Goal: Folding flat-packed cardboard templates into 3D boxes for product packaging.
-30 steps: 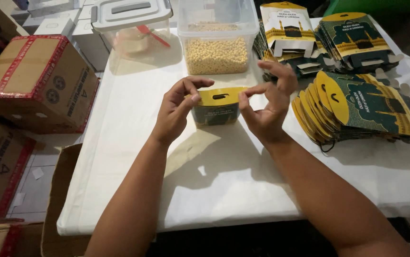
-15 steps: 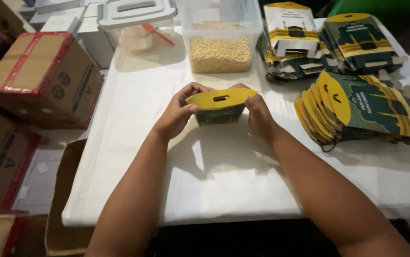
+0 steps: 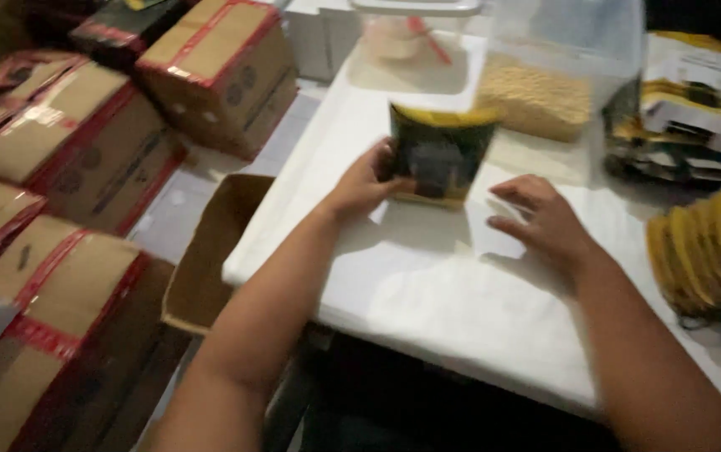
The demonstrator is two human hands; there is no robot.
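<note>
Dark green, yellow-topped stand-up pouch (image 3: 438,155) upright on white table (image 3: 427,293), gripped at its left edge by left hand (image 3: 365,180); open right hand (image 3: 545,222) rests near-right, apart.

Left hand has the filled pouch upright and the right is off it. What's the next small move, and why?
Probably carry the pouch left, toward the open carton at the table's edge. The left hand alone grips it by its side, the right hand rests flat on the white table, and the carton gapes just below that corner.
</note>
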